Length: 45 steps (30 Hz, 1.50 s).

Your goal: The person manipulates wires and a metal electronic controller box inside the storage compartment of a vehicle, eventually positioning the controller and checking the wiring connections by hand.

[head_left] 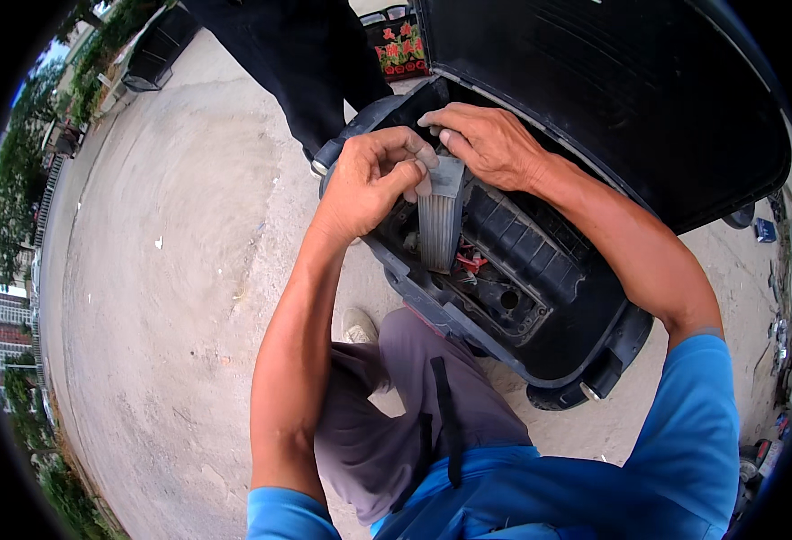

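In front of me is the open black under-seat compartment of a scooter. A grey finned metal box stands upright in it, near the left wall. My left hand is beside the top of this box, thumb and fingers pinched together; what they hold, if anything, is hidden. Across from it, my right hand reaches over the far end of the compartment with bent fingers drawn together. Anything between those fingertips is too small to make out. Red connectors and loose wires lie at the foot of the box.
The raised black seat lid leans back at the upper right. Another person's dark-trousered leg stands close to the compartment's far left. A printed bag sits behind it. Pale concrete ground stretches to the left.
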Tool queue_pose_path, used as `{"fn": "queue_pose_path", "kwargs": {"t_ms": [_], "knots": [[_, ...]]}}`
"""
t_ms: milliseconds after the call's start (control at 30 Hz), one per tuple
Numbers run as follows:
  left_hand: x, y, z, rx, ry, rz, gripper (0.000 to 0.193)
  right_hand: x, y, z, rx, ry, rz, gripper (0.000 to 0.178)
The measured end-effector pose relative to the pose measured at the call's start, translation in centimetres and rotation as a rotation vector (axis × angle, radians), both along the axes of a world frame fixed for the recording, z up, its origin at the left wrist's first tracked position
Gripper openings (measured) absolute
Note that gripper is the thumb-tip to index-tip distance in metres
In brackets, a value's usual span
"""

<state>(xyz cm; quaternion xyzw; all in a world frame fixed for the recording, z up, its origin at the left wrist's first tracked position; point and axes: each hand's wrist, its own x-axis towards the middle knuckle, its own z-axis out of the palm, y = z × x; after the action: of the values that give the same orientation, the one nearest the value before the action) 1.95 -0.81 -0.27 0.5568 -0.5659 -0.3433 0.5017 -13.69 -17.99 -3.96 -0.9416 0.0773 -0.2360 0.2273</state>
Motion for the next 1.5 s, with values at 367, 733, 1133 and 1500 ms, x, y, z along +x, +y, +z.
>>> {"fn": "queue_pose_path", "kwargs": {"t_ms": [367, 733, 1133, 1500], "knots": [[0.7, 0.0, -1.6, -0.119, -0.060, 0.446, 0.017, -3.9, 5.0, 7.7, -0.062, 0.799, -0.003, 0.081], [0.0, 0.0, -1.6, -0.030, -0.181, 0.445, 0.020, -13.5, 9.3, 2.2, 0.095, 0.933, 0.098, 0.038], [-0.9, -0.1, -0.6, -0.017, -0.361, 0.528, 0.027, -12.7, 10.6, 0.2, 0.197, 1.126, 0.200, 0.060], [-2.3, 0.3, -0.6, 0.055, -0.859, 0.387, 0.025, -12.8, 11.1, 2.8, 0.196, 1.073, 0.194, 0.050]]}}
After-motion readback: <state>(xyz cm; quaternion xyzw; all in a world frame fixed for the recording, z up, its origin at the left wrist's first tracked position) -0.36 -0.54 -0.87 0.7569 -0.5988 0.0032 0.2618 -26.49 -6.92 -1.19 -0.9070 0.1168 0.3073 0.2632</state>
